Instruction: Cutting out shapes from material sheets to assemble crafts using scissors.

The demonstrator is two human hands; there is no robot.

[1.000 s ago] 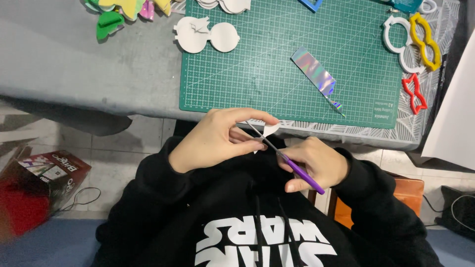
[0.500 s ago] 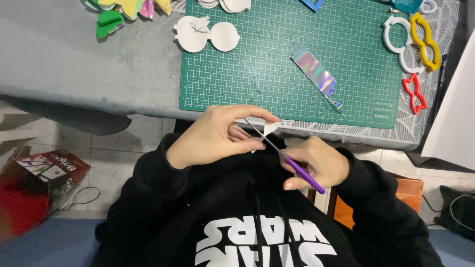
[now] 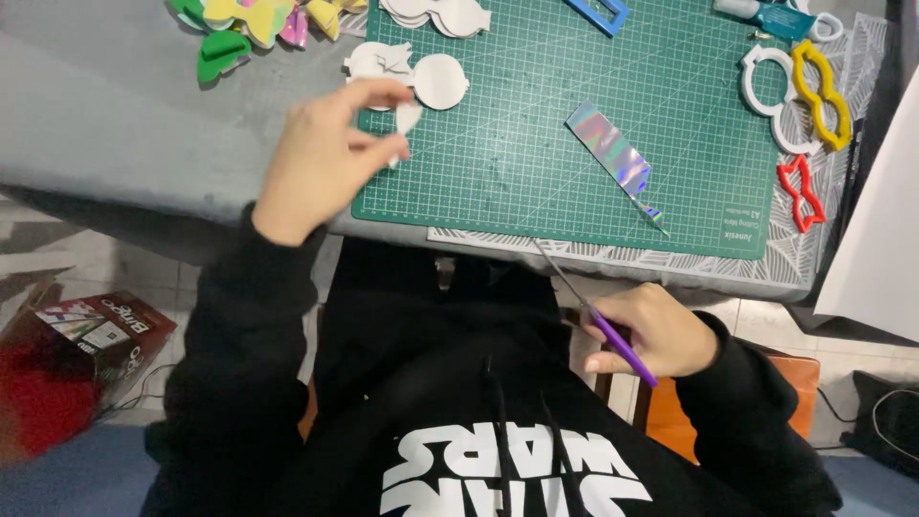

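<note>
Grey desk (image 3: pixel 115 105) carries a green cutting mat (image 3: pixel 536 134) with white cut-outs (image 3: pixel 436 81) at its top edge and a shiny foil strip (image 3: pixel 610 148) mid-mat. Change noted: the hands, together at the lap a moment ago, are now apart. Left hand (image 3: pixel 321 158) has risen over the mat's corner, pinching a small white piece (image 3: pixel 407 117). Right hand (image 3: pixel 651 330) remains low, closed on the purple-handled scissors (image 3: pixel 598 321).

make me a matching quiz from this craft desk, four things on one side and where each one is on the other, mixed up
Things:
1. scissors
2. white cutout
3. shiny strip
4. red frame

Places:
A. lying on the green mat
B. in the left hand
C. right of the mat
D. in the right hand

Pairs: 1-D, 2-B, 3-A, 4-C
</note>
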